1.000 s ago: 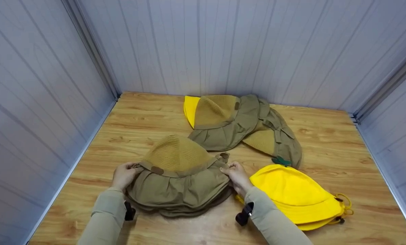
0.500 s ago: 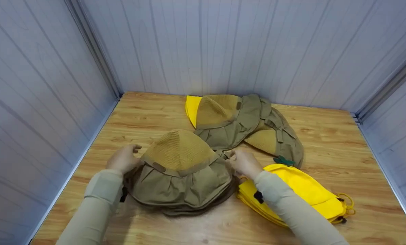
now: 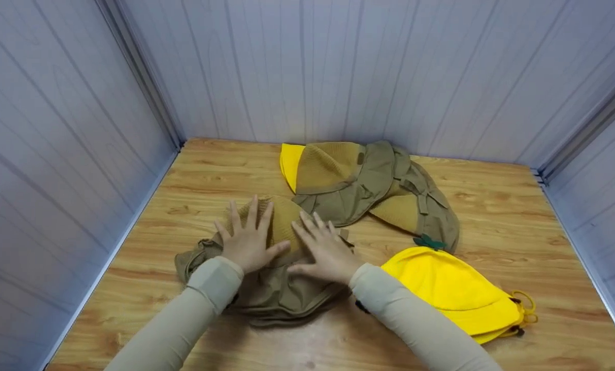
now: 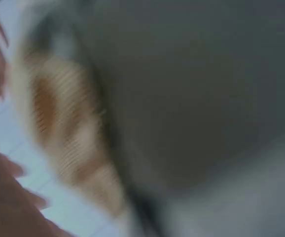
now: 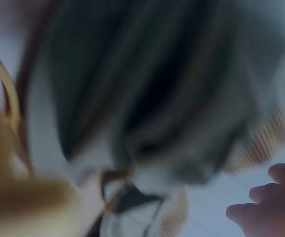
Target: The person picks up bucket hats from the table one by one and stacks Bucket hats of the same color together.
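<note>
A bucket hat with a tan woven crown and a wide olive-brown brim (image 3: 286,296) lies in front of the person on the wooden table. Over its crown the left hand (image 3: 249,247) is spread flat with fingers apart. To its right the right hand (image 3: 328,254) is also spread, its fingers reaching over the hat's crown and brim. Both palms face down and neither hand grips anything. The left part of the brim is bunched up beside the left wrist. In the left wrist view the woven crown (image 4: 78,133) shows blurred, with most of the picture filled by dark cloth.
Yellow hats (image 3: 446,283) with a green leaf and a drawstring lie at the right, partly behind the right sleeve. At the back, two more tan-and-olive hats (image 3: 333,170) overlap, one on a yellow hat (image 3: 290,162). Pale panel walls (image 3: 307,72) enclose the table.
Both hands have let go of the brim's two sides and come inward over the crown, fingers now spread. The left side of the brim has become bunched.
</note>
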A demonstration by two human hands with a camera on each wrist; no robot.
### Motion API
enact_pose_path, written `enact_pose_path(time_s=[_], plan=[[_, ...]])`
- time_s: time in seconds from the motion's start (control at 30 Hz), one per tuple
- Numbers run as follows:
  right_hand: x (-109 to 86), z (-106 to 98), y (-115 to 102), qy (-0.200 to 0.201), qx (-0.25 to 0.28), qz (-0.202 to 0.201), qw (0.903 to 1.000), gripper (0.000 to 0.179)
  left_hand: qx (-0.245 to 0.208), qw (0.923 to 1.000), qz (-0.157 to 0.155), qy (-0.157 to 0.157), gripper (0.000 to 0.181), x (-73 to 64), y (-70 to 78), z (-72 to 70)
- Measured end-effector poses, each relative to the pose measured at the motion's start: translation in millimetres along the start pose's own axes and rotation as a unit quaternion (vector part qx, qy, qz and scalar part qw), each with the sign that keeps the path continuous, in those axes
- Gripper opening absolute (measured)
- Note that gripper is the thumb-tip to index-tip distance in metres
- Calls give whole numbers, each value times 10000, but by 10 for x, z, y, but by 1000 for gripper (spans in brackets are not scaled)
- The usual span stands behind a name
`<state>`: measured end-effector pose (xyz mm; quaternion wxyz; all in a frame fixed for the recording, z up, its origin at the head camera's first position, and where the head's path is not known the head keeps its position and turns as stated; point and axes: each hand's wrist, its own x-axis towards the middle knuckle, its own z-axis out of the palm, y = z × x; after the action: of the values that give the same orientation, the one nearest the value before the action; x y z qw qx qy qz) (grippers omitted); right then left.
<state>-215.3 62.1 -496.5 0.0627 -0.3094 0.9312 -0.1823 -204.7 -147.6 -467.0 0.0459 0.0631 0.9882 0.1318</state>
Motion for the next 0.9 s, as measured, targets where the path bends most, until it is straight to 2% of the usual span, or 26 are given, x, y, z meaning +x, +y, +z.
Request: enact_pose_path(time_s=[0.13,0.27,0.5,0.67,0.9], plan=[[-13,207,-20,-395,-348,121,9985,108,-217,9997,-54,-25,95,17,-98,259],[-2,298,-28,-478,-608,208,9968,111,-432,9990,-84,2,96,73,-215,408],[19,409,8,-613,-675,351,9952,111,-449,9982,-95,-383,98,169,-298,504],[23,515,55,-440,-688,398,9959,111,-302,9992,-8,-258,97,228,-317,583],[-3,609,83,-253,-295,361,9986,109,-193,9998,5,-104,94,260,-334,689]])
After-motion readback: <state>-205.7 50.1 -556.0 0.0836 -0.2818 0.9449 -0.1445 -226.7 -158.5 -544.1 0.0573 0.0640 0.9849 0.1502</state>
